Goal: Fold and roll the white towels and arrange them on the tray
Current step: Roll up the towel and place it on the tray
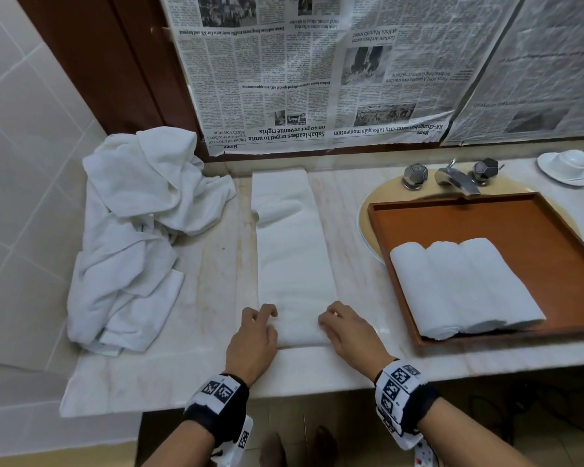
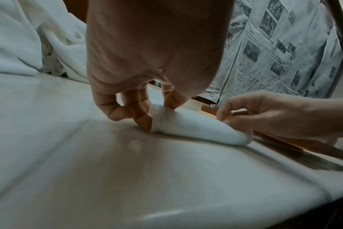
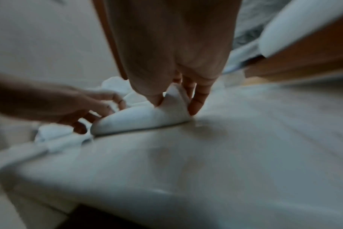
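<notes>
We find the left hand [image 1: 252, 335] and the right hand [image 1: 348, 332] each pinching one end of the near, rolled edge of the folded towel [image 1: 292, 251], thumb under and fingers [image 2: 141, 108] curled over the first turn of the roll; the wrist views confirm both holds, though the right wrist view is blurred. The towel lies as a long narrow strip on the marble counter [image 1: 209, 298], running from the hands away toward the back wall, its far end slightly uneven. To our right the brown tray [image 1: 486, 224] sits partly over the sink basin [image 1: 363, 217], and three rolled towels [image 1: 462, 284] lie side by side, touching, in its near left part. To our left a heap of unfolded white towels [image 1: 139, 224] rests on the counter against the tiled wall [image 1: 24, 146]. Behind the tray stand a chrome tap [image 1: 455, 178] with two faceted knobs, and a white cup on a saucer [image 1: 567, 166] sits at the far right, cut off by the frame edge. Newspaper sheets [image 1: 317, 72] cover the wall panel behind the counter, hung upside down, beside a dark wood frame [image 1: 108, 62]. The tray's right side runs out of view. Both wrists carry bands with black-and-white markers.
</notes>
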`<state>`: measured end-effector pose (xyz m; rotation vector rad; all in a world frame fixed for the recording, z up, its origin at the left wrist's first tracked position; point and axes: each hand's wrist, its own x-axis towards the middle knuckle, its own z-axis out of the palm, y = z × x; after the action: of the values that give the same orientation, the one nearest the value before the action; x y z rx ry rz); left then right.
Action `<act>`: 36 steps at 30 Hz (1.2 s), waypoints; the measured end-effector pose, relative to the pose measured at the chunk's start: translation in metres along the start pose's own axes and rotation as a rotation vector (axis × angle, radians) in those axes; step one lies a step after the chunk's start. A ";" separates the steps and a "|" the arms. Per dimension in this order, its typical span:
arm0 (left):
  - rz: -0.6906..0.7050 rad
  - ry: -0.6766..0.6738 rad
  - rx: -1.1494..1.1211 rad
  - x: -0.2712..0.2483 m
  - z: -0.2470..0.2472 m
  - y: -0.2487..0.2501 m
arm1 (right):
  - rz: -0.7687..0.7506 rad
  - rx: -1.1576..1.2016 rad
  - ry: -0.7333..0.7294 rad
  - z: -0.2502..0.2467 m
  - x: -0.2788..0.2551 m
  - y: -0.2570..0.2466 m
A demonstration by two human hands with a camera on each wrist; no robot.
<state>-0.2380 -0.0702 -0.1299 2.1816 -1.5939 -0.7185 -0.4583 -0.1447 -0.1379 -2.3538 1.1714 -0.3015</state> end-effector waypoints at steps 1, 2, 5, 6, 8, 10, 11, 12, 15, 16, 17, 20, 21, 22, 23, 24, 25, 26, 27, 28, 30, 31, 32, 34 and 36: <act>-0.007 0.018 0.032 0.002 0.000 -0.001 | -0.034 -0.067 0.014 0.001 -0.001 -0.002; 0.006 0.036 0.066 0.004 0.001 -0.002 | -0.050 -0.121 0.014 0.001 -0.002 -0.004; 0.095 0.083 0.114 0.005 0.008 -0.006 | -0.035 -0.225 -0.018 0.001 -0.004 -0.008; 0.130 0.092 0.114 0.003 0.011 -0.006 | -0.030 -0.240 -0.030 0.002 -0.004 -0.009; 0.195 0.087 0.135 -0.003 0.016 -0.007 | -0.015 -0.255 -0.051 0.005 -0.004 -0.011; 0.253 0.052 0.198 -0.011 0.017 -0.006 | 0.012 -0.213 -0.057 0.006 -0.003 -0.013; 0.276 0.036 0.238 -0.014 0.016 -0.006 | 0.028 -0.183 -0.051 0.006 -0.001 -0.014; 0.291 0.021 0.264 -0.015 0.016 -0.007 | 0.053 -0.155 -0.056 0.004 0.001 -0.015; 0.280 -0.006 0.238 -0.011 0.012 -0.012 | 0.170 -0.039 -0.112 -0.002 0.004 -0.016; 0.244 -0.060 0.188 -0.008 0.009 -0.014 | 0.191 0.011 -0.139 -0.004 0.005 -0.016; 0.194 -0.123 0.115 -0.004 0.005 -0.016 | 0.203 0.058 -0.172 -0.005 0.005 -0.016; 0.103 -0.174 -0.101 0.001 -0.004 -0.018 | 0.232 0.165 -0.204 -0.009 0.002 -0.013; 0.100 -0.162 -0.128 -0.001 -0.004 -0.018 | 0.241 0.209 -0.185 -0.011 0.000 -0.012; 0.105 -0.153 -0.131 -0.002 -0.004 -0.018 | 0.240 0.245 -0.149 -0.011 -0.002 -0.012; 0.112 -0.146 -0.123 -0.004 -0.004 -0.017 | 0.231 0.256 -0.112 -0.011 -0.004 -0.011; 0.116 -0.137 -0.112 -0.006 -0.004 -0.016 | 0.210 0.242 -0.078 -0.008 -0.006 -0.010; 0.111 -0.119 -0.109 -0.007 -0.005 -0.013 | 0.185 0.204 -0.054 -0.005 -0.007 -0.010; 0.100 -0.103 -0.114 -0.007 -0.005 -0.011 | 0.149 0.152 -0.031 -0.002 -0.008 -0.011; 0.082 -0.091 -0.119 -0.008 -0.006 -0.009 | 0.113 0.098 -0.014 -0.001 -0.008 -0.012; 0.059 -0.083 -0.123 -0.009 -0.006 -0.006 | 0.080 0.049 -0.002 0.000 -0.009 -0.014; 0.012 -0.065 -0.138 -0.010 -0.005 -0.004 | 0.016 -0.056 0.001 0.002 -0.012 -0.015; -0.002 -0.054 -0.146 -0.012 -0.005 -0.003 | -0.009 -0.106 -0.015 0.002 -0.013 -0.016; -0.011 -0.049 -0.145 -0.013 -0.004 -0.004 | -0.025 -0.151 -0.038 0.003 -0.015 -0.016; -0.028 -0.047 -0.115 -0.013 -0.005 -0.003 | -0.057 -0.211 -0.063 0.005 -0.015 -0.016; -0.012 -0.031 -0.052 -0.012 -0.005 -0.002 | -0.040 -0.185 -0.089 0.003 -0.011 -0.018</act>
<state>-0.2361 -0.0586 -0.1249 2.1547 -1.5610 -0.7914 -0.4512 -0.1261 -0.1307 -2.5242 1.1554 -0.1042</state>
